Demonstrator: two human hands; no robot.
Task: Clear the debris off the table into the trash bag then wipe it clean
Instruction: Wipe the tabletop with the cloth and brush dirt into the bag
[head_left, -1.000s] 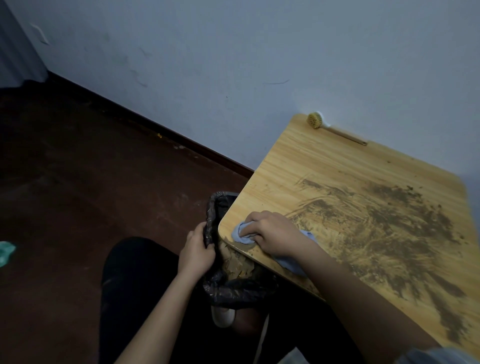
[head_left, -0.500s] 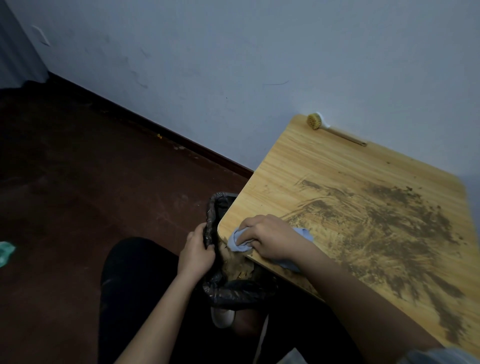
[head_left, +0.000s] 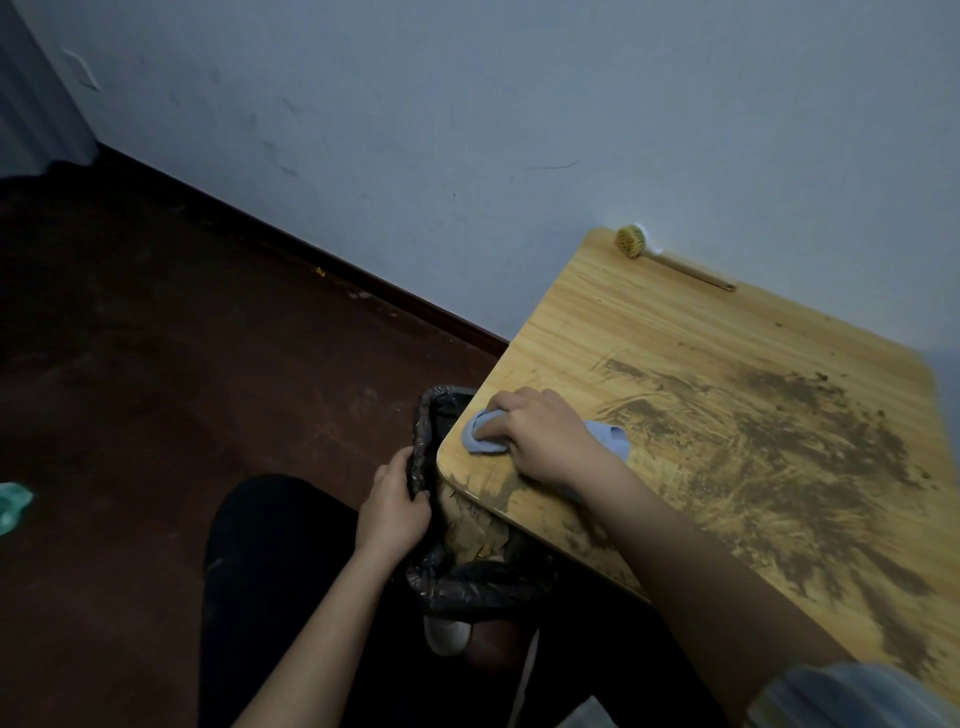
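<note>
A light wooden table (head_left: 649, 332) carries a wide smear of brown dirt (head_left: 789, 452) across its middle and right. My right hand (head_left: 540, 431) grips a bunched blue cloth (head_left: 480, 434) and presses it on the table's near-left corner. Just below that corner hangs a black trash bag (head_left: 431, 415) with brown debris (head_left: 478, 535) inside. My left hand (head_left: 395, 506) grips the bag's left rim and holds it open against the table edge.
A round bristle brush (head_left: 631, 240) with a wooden handle lies at the table's far edge by the wall. Dark reddish floor spreads to the left, with a green scrap (head_left: 13, 504) at the far left. My dark-trousered knee sits under the left arm.
My right hand slid the cloth off the table's edge above the bag and back up onto the corner. The left hand and bag stayed put.
</note>
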